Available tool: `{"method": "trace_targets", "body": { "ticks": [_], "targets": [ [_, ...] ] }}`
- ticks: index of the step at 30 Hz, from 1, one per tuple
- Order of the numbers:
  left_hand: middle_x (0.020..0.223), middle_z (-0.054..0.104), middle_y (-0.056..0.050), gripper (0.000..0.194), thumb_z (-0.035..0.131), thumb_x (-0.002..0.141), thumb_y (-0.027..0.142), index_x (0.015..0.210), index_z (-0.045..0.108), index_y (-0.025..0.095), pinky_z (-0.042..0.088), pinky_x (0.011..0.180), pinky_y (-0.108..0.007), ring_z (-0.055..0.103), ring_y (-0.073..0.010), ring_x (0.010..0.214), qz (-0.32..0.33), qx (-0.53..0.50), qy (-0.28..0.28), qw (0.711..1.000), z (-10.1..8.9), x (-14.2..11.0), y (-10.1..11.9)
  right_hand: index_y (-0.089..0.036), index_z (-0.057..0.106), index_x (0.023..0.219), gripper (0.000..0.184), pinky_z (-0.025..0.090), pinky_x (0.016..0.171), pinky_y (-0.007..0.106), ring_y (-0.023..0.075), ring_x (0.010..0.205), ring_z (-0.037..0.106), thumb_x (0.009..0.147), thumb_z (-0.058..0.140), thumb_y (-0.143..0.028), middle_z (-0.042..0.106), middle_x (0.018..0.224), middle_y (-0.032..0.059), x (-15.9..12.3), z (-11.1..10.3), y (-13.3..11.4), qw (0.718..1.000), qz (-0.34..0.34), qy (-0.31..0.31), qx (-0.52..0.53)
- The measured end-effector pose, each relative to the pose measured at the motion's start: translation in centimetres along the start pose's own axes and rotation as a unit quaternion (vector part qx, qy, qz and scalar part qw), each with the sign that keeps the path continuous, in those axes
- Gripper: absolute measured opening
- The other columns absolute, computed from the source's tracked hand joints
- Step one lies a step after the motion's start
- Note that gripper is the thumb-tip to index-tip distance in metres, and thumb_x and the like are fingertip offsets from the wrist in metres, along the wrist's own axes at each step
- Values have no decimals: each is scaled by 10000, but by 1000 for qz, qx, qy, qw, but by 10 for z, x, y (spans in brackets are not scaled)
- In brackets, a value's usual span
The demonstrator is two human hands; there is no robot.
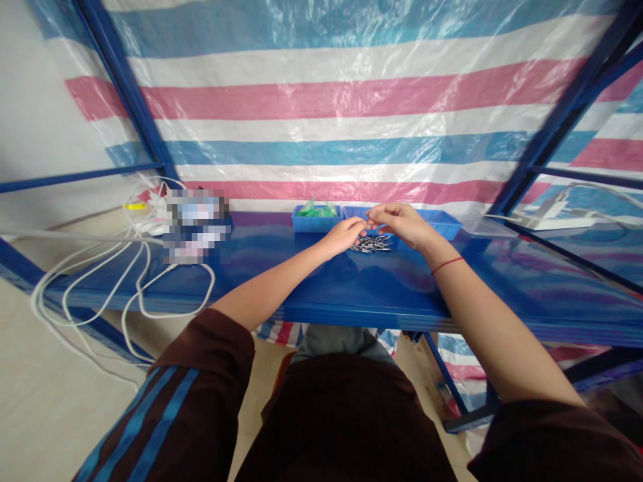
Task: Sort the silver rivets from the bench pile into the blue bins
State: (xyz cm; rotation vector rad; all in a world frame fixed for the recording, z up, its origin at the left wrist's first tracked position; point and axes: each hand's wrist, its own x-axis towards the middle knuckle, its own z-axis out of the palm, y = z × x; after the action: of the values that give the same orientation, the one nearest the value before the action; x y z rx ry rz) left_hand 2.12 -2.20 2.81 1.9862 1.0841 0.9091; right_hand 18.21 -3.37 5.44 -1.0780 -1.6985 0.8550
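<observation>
My left hand (pixel 347 234) and my right hand (pixel 398 223) meet fingertip to fingertip over the blue shelf top. Both are closed in a pinch, and whatever lies between the fingers is too small to make out. Just below them is a loose pile of thin dark and silvery metal pieces (pixel 372 244). Behind my left hand stands a small blue bin (pixel 304 223) with green pieces (pixel 317 210) in it. A longer blue bin (pixel 445 224) extends behind my right hand, which hides part of it.
White cables (pixel 145 268) loop over the shelf's left end beside blurred items (pixel 195 224). A clear plastic tray (pixel 489 226) and a white power strip (pixel 557 217) lie to the right. Blue metal posts (pixel 128 94) and a striped plastic sheet (pixel 326 100) bound the shelf (pixel 251 274).
</observation>
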Motion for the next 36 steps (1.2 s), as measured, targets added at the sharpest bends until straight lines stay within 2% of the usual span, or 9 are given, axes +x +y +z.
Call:
{"method": "trace_targets", "body": {
  "ticks": [4, 8, 12, 17, 21, 24, 28, 32, 36],
  "targets": [
    [955, 642, -34, 251, 376, 950, 308, 1039, 580, 191, 451, 603, -195, 585, -83, 698, -17, 1, 10, 1000, 0, -1, 2, -177, 677, 801, 242, 472, 642, 279, 163, 730, 595, 745, 642, -410, 691, 831, 66, 2, -1, 3, 994, -65, 7, -87],
    [971, 635, -30, 210, 424, 942, 340, 1047, 532, 194, 431, 563, -176, 581, -63, 649, -24, -48, 48, 997, 0, 1, -2, -179, 708, 865, 248, 475, 780, 332, 208, 883, 625, 796, 575, -376, 714, 956, 83, 2, -2, 3, 974, -140, 33, -172],
    [956, 637, -22, 213, 442, 933, 370, 1013, 531, 194, 452, 592, -182, 580, -57, 622, -2, -61, 69, 996, -2, 4, -7, -183, 721, 872, 260, 462, 799, 353, 229, 916, 619, 825, 538, -362, 714, 992, 94, 3, -3, 5, 957, -144, 46, -246],
    [968, 661, -55, 297, 448, 925, 398, 1074, 557, 166, 484, 783, -260, 625, -127, 806, 39, 42, 83, 995, -3, 5, -11, -170, 709, 807, 250, 441, 759, 340, 221, 791, 610, 838, 520, -331, 712, 848, 92, 8, -10, 11, 941, -109, 51, -317],
    [1102, 650, -91, 450, 529, 883, 347, 1281, 479, 142, 408, 971, -341, 571, -201, 1061, 116, 191, 76, 972, -4, 2, -14, -143, 695, 812, 237, 431, 737, 343, 254, 797, 618, 836, 510, -289, 697, 841, 131, 12, -33, 19, 909, -46, 193, -367],
    [1261, 578, -113, 500, 498, 890, 400, 1332, 464, 170, 366, 1017, -402, 477, -259, 1205, 123, 292, 56, 947, -3, -1, -16, -122, 697, 875, 256, 430, 776, 385, 307, 885, 619, 839, 485, -262, 687, 902, 186, 12, -55, 30, 867, 29, 311, -387],
    [1337, 525, -109, 494, 451, 888, 498, 1279, 549, 214, 374, 998, -461, 445, -314, 1231, 100, 364, -13, 926, -3, -1, -21, -91, 699, 961, 324, 435, 786, 430, 348, 924, 610, 826, 506, -314, 673, 921, 229, 10, -73, 45, 826, 123, 368, -409],
    [1179, 625, -64, 324, 462, 898, 412, 1053, 692, 243, 405, 975, -393, 542, -249, 1115, 106, 350, -58, 929, -4, 2, -28, -115, 706, 956, 345, 442, 748, 383, 305, 858, 617, 821, 522, -373, 686, 856, 176, 13, -68, 44, 846, 70, 315, -425],
    [1111, 638, -63, 261, 494, 887, 346, 999, 702, 234, 419, 959, -361, 571, -215, 1057, 127, 340, -40, 931, -4, 4, -30, -147, 713, 814, 319, 409, 635, 305, 210, 660, 586, 811, 541, -415, 662, 683, 77, 14, -48, 32, 908, -30, 94, -407]
  ]
}}
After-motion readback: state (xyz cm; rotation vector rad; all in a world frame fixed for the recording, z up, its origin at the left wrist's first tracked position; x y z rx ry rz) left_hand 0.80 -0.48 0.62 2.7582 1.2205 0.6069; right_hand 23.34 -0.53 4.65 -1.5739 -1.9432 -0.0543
